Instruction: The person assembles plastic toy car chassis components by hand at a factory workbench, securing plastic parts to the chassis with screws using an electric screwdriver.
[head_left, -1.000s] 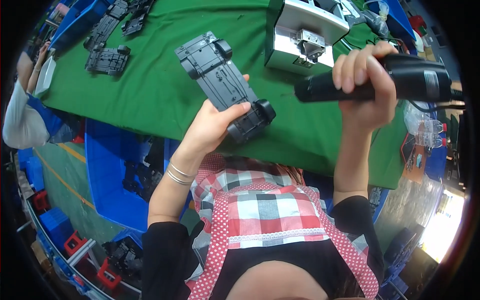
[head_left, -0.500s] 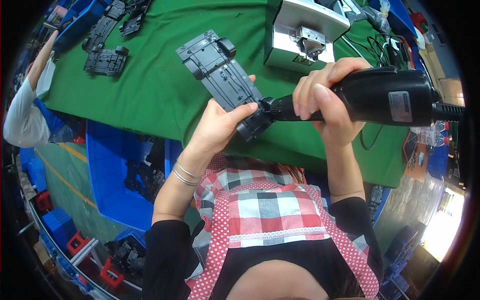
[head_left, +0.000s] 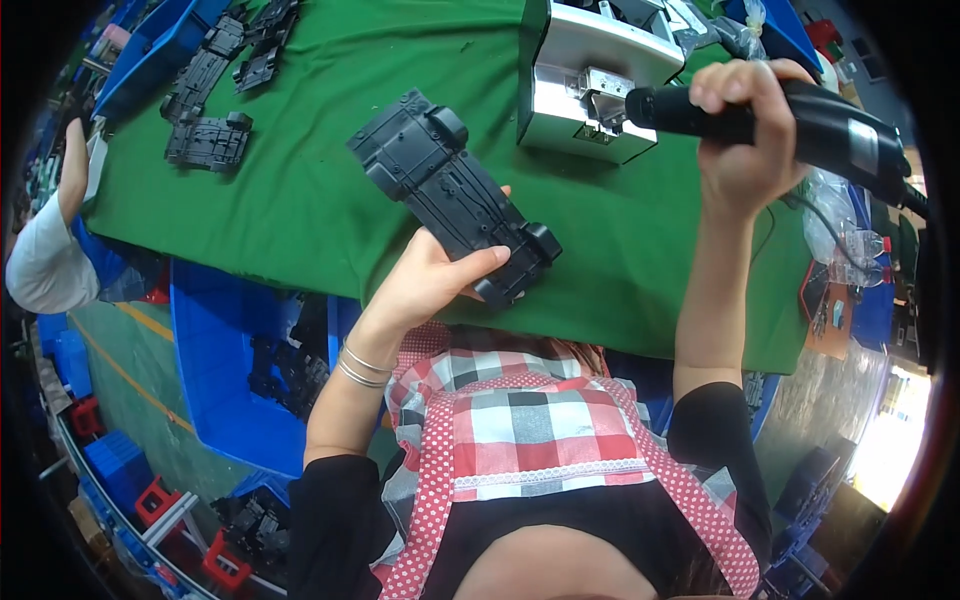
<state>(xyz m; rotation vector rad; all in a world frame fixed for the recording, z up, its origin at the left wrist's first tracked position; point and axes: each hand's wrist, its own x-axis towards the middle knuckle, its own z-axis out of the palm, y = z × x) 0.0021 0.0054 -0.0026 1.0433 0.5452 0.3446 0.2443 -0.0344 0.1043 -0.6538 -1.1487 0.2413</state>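
My left hand (head_left: 432, 272) grips the near end of a black plastic toy car chassis (head_left: 450, 190), thumb across its face. The chassis is held tilted above the green cloth, its far end pointing up and left. My right hand (head_left: 752, 125) is wrapped round a black corded electric screwdriver (head_left: 845, 135). The tool's nose is at the metal outlet block on the front of a silver and black screw feeder (head_left: 560, 100); whether it touches cannot be made out.
More black chassis (head_left: 208, 142) lie at the far left of the green-covered table (head_left: 320, 200). A blue bin (head_left: 215, 380) with black parts stands below its near edge. Another person's arm (head_left: 72, 180) reaches in at the left. Plastic bottles (head_left: 868, 258) are at the right.
My right hand has lifted the screwdriver off the chassis and carried it up and right to the screw feeder. The chassis has shifted slightly nearer in my left hand.
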